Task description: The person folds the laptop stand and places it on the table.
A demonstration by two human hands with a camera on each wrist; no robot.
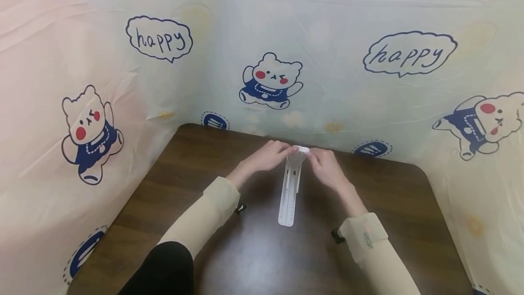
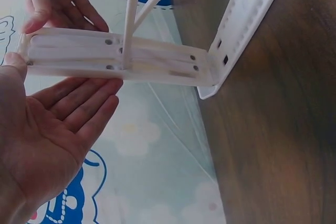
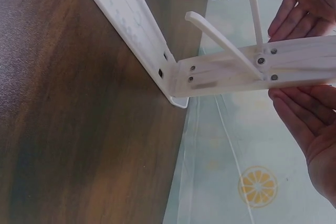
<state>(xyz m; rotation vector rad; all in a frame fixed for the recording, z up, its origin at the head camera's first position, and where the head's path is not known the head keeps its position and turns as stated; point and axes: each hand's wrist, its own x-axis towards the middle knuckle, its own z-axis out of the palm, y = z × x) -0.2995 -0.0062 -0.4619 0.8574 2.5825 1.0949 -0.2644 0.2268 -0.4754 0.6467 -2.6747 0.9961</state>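
A white plastic folding stand (image 1: 289, 204) has its long notched base lying on the table, pointing toward me. At its far end a hinged panel (image 2: 157, 56) rises from the base, with small round screw holes or screws along it. Two thin support legs (image 3: 223, 40) swing out from the panel's middle toward the base, their free ends off the notches. My left hand (image 1: 269, 155) holds one side of the panel's upper end, thumb on the near face and fingers behind the edge. On the opposite side, my right hand (image 1: 326, 167) pinches the same end likewise.
The dark wooden table (image 1: 245, 258) has rounded far corners. Pale printed cloth (image 1: 327, 104) with bears and speech bubbles hangs close around its back and sides.
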